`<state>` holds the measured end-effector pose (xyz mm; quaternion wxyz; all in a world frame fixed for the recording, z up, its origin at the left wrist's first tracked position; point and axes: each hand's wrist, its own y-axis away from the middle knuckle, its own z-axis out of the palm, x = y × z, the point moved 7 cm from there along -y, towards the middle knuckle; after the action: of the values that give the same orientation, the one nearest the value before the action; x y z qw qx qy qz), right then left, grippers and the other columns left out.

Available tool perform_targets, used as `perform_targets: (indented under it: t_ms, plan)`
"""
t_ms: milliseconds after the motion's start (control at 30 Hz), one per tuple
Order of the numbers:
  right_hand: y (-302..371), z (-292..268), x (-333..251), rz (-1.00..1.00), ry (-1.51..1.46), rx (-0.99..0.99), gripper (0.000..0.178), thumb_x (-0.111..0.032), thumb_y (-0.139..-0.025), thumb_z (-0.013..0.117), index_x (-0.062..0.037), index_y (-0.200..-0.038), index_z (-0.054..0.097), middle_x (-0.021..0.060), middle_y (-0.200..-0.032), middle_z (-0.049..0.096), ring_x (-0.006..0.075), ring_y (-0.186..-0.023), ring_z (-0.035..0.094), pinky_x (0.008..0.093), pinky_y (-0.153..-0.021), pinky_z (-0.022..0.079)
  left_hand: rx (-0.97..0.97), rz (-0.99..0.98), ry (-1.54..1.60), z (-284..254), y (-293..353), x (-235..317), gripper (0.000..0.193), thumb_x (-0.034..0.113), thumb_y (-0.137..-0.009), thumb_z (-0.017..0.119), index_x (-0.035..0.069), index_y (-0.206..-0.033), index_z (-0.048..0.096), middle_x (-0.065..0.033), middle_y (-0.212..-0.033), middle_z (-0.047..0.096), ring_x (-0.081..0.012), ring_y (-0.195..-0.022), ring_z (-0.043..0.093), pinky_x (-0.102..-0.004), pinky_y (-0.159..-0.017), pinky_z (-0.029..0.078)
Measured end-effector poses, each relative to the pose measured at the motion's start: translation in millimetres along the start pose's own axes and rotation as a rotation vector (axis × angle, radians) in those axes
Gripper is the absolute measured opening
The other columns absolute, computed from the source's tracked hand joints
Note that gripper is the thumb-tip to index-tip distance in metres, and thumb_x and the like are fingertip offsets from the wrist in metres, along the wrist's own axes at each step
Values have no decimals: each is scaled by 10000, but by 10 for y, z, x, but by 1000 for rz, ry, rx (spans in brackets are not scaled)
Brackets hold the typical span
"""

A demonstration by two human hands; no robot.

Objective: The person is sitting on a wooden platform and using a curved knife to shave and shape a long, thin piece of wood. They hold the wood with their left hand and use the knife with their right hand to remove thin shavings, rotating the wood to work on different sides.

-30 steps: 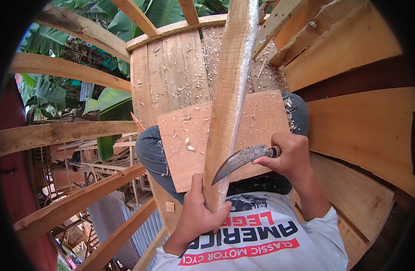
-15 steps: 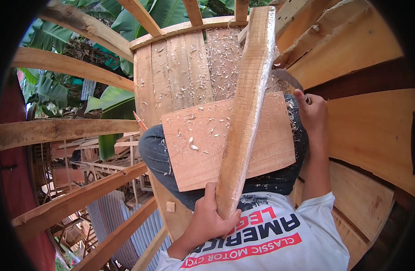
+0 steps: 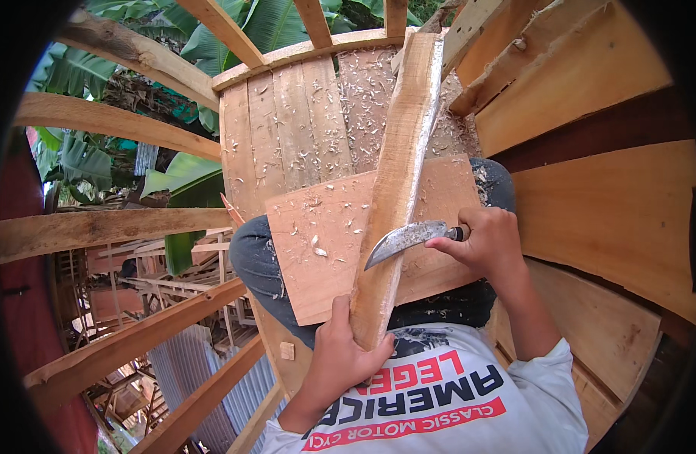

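Note:
A long wooden plank [image 3: 399,144] with a pale, freshly cut right edge slants away from my body, over my lap and beyond. My left hand [image 3: 346,353] is wrapped round its near end. In my right hand [image 3: 484,240] is a curved knife [image 3: 410,239], gripped by its dark handle. The blade lies across the plank's near half, its tip pointing left; whether it touches the wood I cannot tell. Beneath the plank, a flat reddish board [image 3: 310,246] rests on my legs, with a few shavings on it.
Curled shavings litter the slatted wooden floor [image 3: 287,136] ahead. Wooden beams [image 3: 113,219] form an open frame at the left, with banana leaves and corrugated sheets beyond. Curved wooden panels [image 3: 605,219] stand close on the right. A small wood block [image 3: 287,350] sits near my left side.
My right hand has brought the knife from beyond the plank's right edge back toward me and left, over the plank. The plank's far end has shifted slightly left and nearer.

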<state>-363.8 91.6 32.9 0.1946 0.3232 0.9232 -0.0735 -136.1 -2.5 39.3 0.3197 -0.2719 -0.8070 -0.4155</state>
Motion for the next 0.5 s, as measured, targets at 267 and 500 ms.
perform_targets:
  t_ms: [267, 500]
  plan:
    - [-144, -25, 251, 50, 61, 111, 732, -762, -593, 641, -42, -506, 544, 100, -454, 503, 270, -439, 560, 356, -441, 437, -9, 10, 6, 52, 23, -18, 601, 173, -656, 751, -17, -1124, 426, -197, -803, 627, -308, -717, 666, -358, -670, 510]
    - [-265, -35, 159, -5, 103, 145, 744, -778, -573, 634, -45, -500, 529, 87, -434, 475, 262, -419, 537, 355, -429, 427, 35, 38, -16, -37, 11, 9, 595, 158, -652, 751, -9, -1115, 417, -201, -793, 622, -309, -704, 664, -363, -658, 509]
